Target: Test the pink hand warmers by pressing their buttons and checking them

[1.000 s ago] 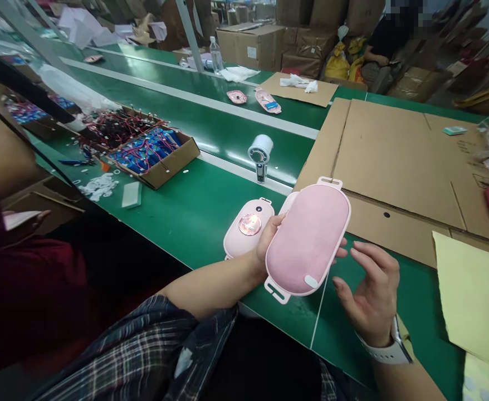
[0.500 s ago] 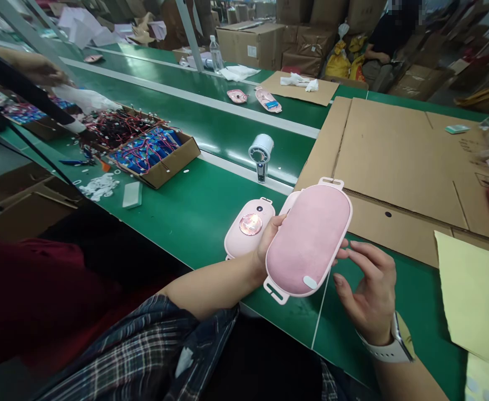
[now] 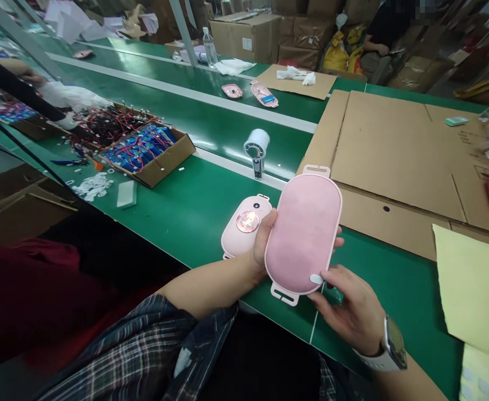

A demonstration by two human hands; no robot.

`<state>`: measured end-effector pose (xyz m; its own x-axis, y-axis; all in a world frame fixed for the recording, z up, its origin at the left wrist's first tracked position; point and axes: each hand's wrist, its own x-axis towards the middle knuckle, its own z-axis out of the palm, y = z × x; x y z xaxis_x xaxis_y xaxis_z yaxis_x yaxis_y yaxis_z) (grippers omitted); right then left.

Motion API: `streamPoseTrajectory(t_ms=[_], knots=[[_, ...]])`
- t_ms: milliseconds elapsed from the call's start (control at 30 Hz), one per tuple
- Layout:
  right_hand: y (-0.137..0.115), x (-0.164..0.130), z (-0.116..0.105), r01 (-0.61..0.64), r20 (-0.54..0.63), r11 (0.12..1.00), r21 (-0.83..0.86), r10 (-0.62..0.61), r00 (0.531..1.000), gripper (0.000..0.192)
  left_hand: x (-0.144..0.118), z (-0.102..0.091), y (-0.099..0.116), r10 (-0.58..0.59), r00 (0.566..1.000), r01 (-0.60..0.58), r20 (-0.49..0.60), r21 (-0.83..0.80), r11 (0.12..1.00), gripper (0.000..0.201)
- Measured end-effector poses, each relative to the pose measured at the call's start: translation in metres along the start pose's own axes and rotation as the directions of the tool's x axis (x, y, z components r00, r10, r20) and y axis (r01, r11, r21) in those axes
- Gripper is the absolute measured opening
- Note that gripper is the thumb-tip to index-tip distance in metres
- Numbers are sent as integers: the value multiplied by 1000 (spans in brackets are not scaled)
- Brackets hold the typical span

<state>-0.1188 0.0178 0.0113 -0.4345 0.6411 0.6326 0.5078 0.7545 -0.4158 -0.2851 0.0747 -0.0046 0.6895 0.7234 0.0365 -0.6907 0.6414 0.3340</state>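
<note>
The pink pad (image 3: 303,234) hides most of the left hand (image 3: 261,245); only thumb and fingertips show past its edges. The right hand (image 3: 348,312) has its fingertips tucked under the pad's lower end. The yellow sheet (image 3: 474,295) is cut off by the right edge. The person (image 3: 378,33) at the far boxes is blurred and cropped at the top. The small parts in the box (image 3: 161,161) are too fine to tell.
</note>
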Motion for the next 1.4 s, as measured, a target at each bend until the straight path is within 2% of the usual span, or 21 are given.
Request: streamPoseTrajectory(t_ms=[200,333,500,633,733,833,867,933,1033,1100,1200,1300,1400], knots=[[2,0,-2,-28,49,999,32,26,998,9,-2,3,3,39,999,-39,2,2,999,80],[4,-3,0,-32,28,995,91,30,999,5,-1,3,3,35,999,-35,11,10,999,80],[6,-5,0,28,1,993,112,-28,1000,27,-1,5,3,43,998,-43,37,-6,999,78],[6,-3,-3,-17,84,993,119,7,996,6,-1,5,3,52,998,-52,29,-13,999,78],[6,-3,-2,-16,100,991,130,3,995,15,0,5,4,55,998,-54,28,-12,998,78],[6,-4,0,-15,24,990,138,12,1000,5,0,5,4,48,999,-48,19,15,999,79],[6,-5,0,-11,11,991,130,10,1000,7,0,5,4,43,999,-43,10,27,999,80],[6,-5,0,-1,13,994,110,0,1000,13,0,5,4,34,999,-34,-7,47,998,82],[5,-4,-1,1,52,992,123,-7,999,6,-1,5,3,37,999,-36,-15,55,998,82],[5,-4,-1,-8,74,991,136,-2,997,9,-1,5,3,42,999,-42,-7,46,998,81],[6,-6,0,-19,31,989,147,14,999,6,-2,4,3,37,999,-37,6,30,999,81],[7,-8,1,-10,-1,990,142,10,1000,19,-1,4,3,35,999,-35,12,30,999,81],[8,-10,1,7,42,988,153,-14,999,10,-2,6,4,41,999,-40,-8,39,998,80]])
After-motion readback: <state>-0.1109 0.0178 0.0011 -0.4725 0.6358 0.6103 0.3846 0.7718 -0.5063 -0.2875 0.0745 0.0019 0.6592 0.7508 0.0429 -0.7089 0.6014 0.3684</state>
